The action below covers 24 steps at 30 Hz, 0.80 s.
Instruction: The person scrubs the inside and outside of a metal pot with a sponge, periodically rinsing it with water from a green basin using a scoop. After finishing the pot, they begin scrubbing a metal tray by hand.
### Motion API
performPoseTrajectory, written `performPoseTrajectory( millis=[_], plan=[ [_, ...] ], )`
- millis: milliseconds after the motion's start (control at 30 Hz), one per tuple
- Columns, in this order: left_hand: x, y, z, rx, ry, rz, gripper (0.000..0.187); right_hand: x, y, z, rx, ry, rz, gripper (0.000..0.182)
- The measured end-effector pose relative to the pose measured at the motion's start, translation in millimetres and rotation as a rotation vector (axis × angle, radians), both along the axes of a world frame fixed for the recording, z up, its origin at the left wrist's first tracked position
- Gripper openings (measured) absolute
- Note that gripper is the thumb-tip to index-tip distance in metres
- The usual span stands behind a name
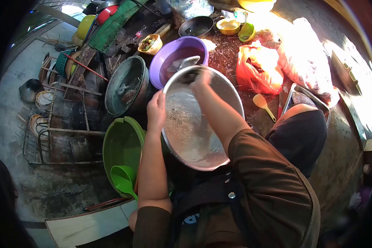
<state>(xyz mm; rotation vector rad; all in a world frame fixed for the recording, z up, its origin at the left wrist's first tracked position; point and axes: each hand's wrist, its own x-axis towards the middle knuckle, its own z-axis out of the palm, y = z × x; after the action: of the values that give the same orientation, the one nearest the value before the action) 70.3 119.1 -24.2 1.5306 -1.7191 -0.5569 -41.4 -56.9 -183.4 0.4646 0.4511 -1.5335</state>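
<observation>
A round, light green plastic tub (107,155) stands nearest on the left, a bright green plastic dipper (122,178) in it, its handle pointing toward the person. Just right, in front of the person's body, is a wide, round silver metal basin (236,93), its mouth facing up toward the person; its visible oval runs longest from upper left to lower right. A pale, cloudy wet layer (182,120) covers its inside. The left hand (157,111) grips its left rim, thumb along the edge. The right hand (201,80), motion-blurred, reaches inside by the far wall; whether its fingers hold anything I cannot tell. Beyond the green tub, a dark, weathered round tub (111,93) contains greyish matter, unclear. A purple plastic basin (154,68), just past the silver one, holds reddish liquid and a grey metallic piece (189,62). Farther off, a small yellow bowl (157,46) holds mixed scraps.
</observation>
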Motion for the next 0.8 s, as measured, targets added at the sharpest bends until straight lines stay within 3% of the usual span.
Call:
performPoseTrajectory(
  millis=[33,100,200,300,333,433,500,567,667,767,800],
  plan=[
    [0.4,2.1,-2.6,-0.030,-0.026,-0.007,0.032,-30.8,8.7,11.9,0.198,-0.037,-0.146,0.031],
    [-3.6,6.6,-3.3,-0.056,-0.032,-0.014,0.032,-63.6,3.8,-16.6,0.499,0.002,-0.177,0.031],
    [-12.0,12.4,3.0,-0.021,-0.058,-0.010,0.035,-61.2,-0.5,-16.8,0.425,0.016,-0.155,0.040],
    [-14.5,10.0,0.5,-0.013,-0.109,-0.011,0.038,-37.8,11.0,34.0,0.256,0.210,-0.148,0.046],
    [-14.6,7.6,-1.7,-0.037,-0.126,-0.020,0.041,-24.0,2.3,30.2,0.039,0.320,-0.118,0.041],
    [-13.3,8.6,-3.7,-0.062,-0.176,0.005,0.041,-22.1,-6.3,20.4,0.166,0.218,0.067,0.037],
    [-12.3,11.8,-4.8,-0.059,-0.144,0.008,0.041,-38.6,-7.1,14.4,0.122,0.225,0.072,0.012],
    [-14.0,17.0,-3.6,-0.051,-0.121,0.004,0.041,-59.1,-17.7,-25.9,0.268,0.234,0.069,0.015],
    [-19.4,18.8,-4.9,-0.106,-0.082,-0.063,0.036,-64.9,23.1,15.4,0.484,0.134,-0.097,0.022],
    [-29.6,14.8,-2.2,-0.100,-0.097,-0.046,0.032,-33.4,24.8,25.4,0.088,0.192,-0.071,0.034],
    [-31.7,11.9,-1.3,-0.094,-0.092,-0.044,0.032,-17.9,30.5,29.7,-0.139,0.079,0.022,0.040]
  ],
)
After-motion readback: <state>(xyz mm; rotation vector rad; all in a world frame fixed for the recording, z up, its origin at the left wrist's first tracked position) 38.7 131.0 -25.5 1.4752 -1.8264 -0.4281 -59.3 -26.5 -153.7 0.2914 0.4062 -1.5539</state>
